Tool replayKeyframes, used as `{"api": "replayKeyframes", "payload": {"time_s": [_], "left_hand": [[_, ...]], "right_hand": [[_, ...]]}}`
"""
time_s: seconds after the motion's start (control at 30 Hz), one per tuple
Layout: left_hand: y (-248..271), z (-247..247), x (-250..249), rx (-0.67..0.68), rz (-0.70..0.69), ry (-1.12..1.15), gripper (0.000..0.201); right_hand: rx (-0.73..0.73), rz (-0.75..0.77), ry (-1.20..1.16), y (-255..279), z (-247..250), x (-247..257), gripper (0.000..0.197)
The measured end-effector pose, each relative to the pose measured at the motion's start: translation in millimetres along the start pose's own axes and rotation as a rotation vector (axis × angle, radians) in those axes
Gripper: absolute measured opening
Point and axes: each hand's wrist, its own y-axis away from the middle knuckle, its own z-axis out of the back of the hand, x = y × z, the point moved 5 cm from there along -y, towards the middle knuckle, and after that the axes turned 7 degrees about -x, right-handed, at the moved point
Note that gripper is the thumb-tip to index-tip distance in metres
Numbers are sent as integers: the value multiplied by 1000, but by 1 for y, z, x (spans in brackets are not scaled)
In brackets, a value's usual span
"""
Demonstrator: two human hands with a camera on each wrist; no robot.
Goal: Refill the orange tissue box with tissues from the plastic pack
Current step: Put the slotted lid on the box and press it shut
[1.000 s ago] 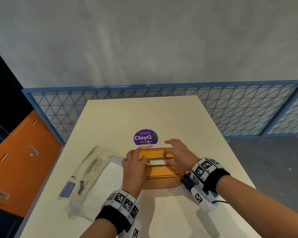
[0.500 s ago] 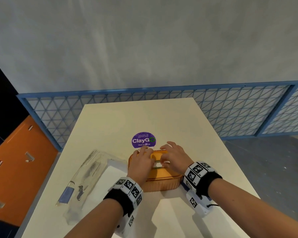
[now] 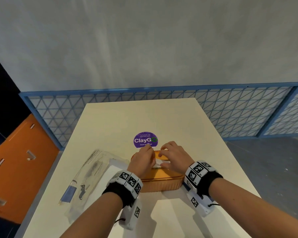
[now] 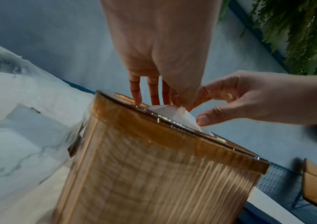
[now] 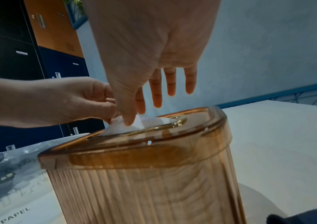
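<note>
The orange tissue box (image 3: 159, 182) stands near the middle of the cream surface (image 3: 162, 117), lid on, with a white tissue (image 5: 134, 124) poking up through the slot in the lid. The left hand (image 3: 142, 161) and right hand (image 3: 175, 156) meet over that slot, thumb and fingers (image 4: 207, 118) of each pinching the tissue, the right hand's other fingers spread. The plastic pack (image 3: 91, 176) lies flat just beside the box toward the surface's left edge. A purple ClayGo sticker (image 3: 145, 139) sits beyond the box. Behind the far edge runs a blue lattice railing (image 3: 239, 109) under a grey wall (image 3: 144, 40); orange and dark lockers (image 3: 15, 160) stand at left.
</note>
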Motion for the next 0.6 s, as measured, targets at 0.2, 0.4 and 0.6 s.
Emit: {"api": "replayKeyframes", "payload": {"time_s": [0.2, 0.4, 0.6], "left_hand": [[15, 8, -3, -40, -52, -10, 29], [19, -1, -8, 26, -56, -238, 30], [9, 4, -9, -23, 9, -184, 26]], "right_hand": [[-17, -79, -12, 5, -1, -10, 42], [-50, -85, -27, 10, -7, -1, 44], [-110, -90, 14, 7, -10, 9, 29]]}}
